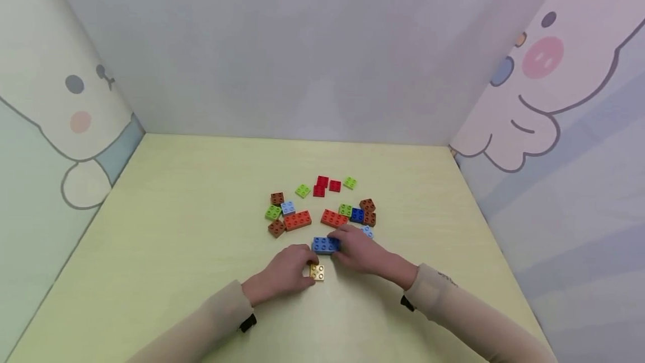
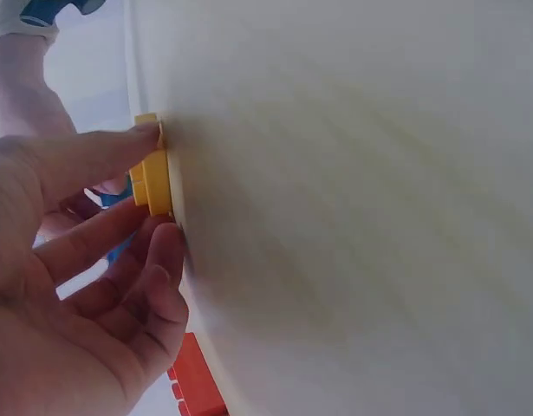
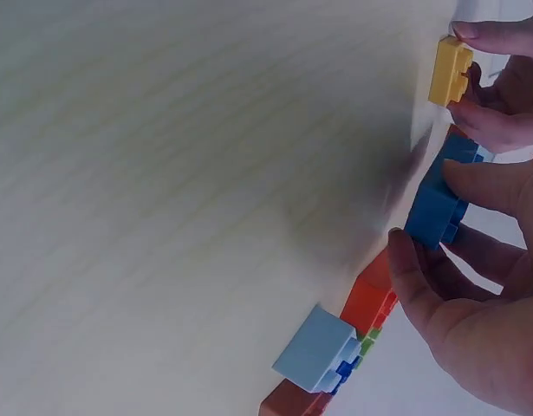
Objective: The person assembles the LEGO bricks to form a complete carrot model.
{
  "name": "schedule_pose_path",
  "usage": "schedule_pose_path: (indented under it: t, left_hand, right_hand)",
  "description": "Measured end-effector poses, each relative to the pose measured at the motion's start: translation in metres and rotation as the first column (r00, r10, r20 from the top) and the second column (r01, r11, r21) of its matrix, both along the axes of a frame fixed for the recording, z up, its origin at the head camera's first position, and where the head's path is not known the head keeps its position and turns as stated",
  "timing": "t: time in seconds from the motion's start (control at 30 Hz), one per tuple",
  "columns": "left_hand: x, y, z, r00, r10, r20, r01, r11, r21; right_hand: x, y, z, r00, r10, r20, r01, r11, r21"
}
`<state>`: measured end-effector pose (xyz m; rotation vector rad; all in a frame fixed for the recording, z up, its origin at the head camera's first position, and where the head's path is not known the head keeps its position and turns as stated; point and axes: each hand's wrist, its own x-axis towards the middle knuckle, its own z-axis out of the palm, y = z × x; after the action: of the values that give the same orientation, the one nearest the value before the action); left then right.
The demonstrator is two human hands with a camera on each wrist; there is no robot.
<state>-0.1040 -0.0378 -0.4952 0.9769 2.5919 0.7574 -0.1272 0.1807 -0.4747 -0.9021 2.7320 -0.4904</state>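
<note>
My left hand pinches a small yellow toy brick between thumb and fingers, low on the table. In the left wrist view the yellow brick sits between the thumb and fingertips, its studs turned toward the palm. A longer blue brick lies just beyond the yellow one. My right hand grips the blue brick at its right end; in the right wrist view thumb and fingers hold the blue brick from both sides. Fingers cover part of that end in the head view.
Beyond the hands, two long red bricks lie among smaller brown, green and blue ones. A light blue brick is partly behind the right hand. Further back are small red bricks and a green brick. Walls enclose the table.
</note>
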Motion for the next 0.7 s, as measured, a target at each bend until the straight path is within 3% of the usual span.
schedule_pose_path:
  t: [0.17, 0.37, 0.7]
  left_hand:
    - [-0.011, -0.001, 0.001, 0.995, 0.077, 0.059, -0.079, 0.997, 0.026]
    - [-0.02, 0.0, -0.001, 0.975, 0.167, 0.145, -0.182, 0.979, 0.093]
    - [-0.03, 0.009, 0.001, 0.973, 0.183, 0.138, -0.196, 0.977, 0.085]
  right_hand:
    - [-0.004, 0.001, 0.011, 1.0, -0.026, 0.003, 0.026, 1.0, 0.0]
    - [-0.003, 0.001, 0.013, 1.0, -0.026, 0.009, 0.027, 1.0, -0.013]
    - [0.0, -0.009, 0.012, 0.998, 0.005, 0.055, -0.002, 0.999, -0.046]
